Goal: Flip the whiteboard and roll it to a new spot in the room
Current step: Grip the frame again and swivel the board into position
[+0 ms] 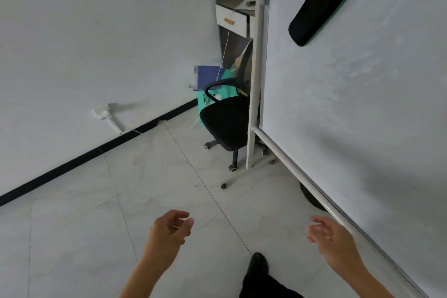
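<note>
The whiteboard [350, 104] fills the right side of the view, a large white panel in a white metal stand on castors [223, 186]. A black and green eraser [318, 8] sticks to its face near the top. My left hand [169, 230] hovers over the floor at the bottom centre, fingers loosely curled and holding nothing. My right hand [331, 234] is open with fingers apart, just left of the board's lower rail [290, 167] and not touching it. My black shoe [258, 264] shows between the arms.
A black office chair [225, 123] stands behind the stand's left post. Behind it are a small desk with a drawer [232, 19] and a green bag [217, 94] in the corner. The white wall with a black skirting runs along the left. A tiled floor lies ahead.
</note>
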Demonstrator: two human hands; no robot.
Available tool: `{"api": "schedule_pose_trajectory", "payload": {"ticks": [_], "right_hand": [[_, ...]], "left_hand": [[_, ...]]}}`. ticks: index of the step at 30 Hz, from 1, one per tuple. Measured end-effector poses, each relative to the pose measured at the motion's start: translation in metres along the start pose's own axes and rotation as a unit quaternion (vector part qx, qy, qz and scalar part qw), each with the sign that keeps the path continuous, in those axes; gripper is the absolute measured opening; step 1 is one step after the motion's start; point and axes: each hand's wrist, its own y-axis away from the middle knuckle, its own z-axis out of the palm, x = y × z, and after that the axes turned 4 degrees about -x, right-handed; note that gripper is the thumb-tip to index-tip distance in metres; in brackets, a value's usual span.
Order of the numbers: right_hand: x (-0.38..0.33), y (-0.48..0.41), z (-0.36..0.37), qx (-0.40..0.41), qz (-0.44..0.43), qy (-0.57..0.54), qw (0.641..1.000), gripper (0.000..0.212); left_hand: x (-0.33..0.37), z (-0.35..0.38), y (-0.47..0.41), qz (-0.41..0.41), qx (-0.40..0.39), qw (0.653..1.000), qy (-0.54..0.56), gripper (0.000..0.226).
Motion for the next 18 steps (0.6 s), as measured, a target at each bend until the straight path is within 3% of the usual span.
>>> {"api": "schedule_pose_trajectory", "payload": {"ticks": [5, 8, 12, 18], "right_hand": [[-0.084, -0.098, 0.012, 0.028, -0.014, -0.026, 0.999, 0.016], [-0.141, -0.148, 0.013, 0.038, -0.039, -0.016, 0.998, 0.028], [-0.199, -0.2, 0.017, 0.063, -0.064, 0.005, 0.996, 0.02], [-0.273, -0.274, 0.035, 0.163, -0.08, 0.003, 0.983, 0.034]], "left_hand": [[0.103, -0.015, -0.118, 0.046, -0.054, 0.997, -0.035, 0.009], [0.168, -0.014, -0.185, 0.088, -0.086, 0.99, -0.064, 0.019], [0.244, -0.001, -0.271, 0.14, -0.146, 0.977, -0.067, 0.032], [0.36, 0.037, -0.407, 0.29, -0.268, 0.916, -0.072, 0.065]]}}
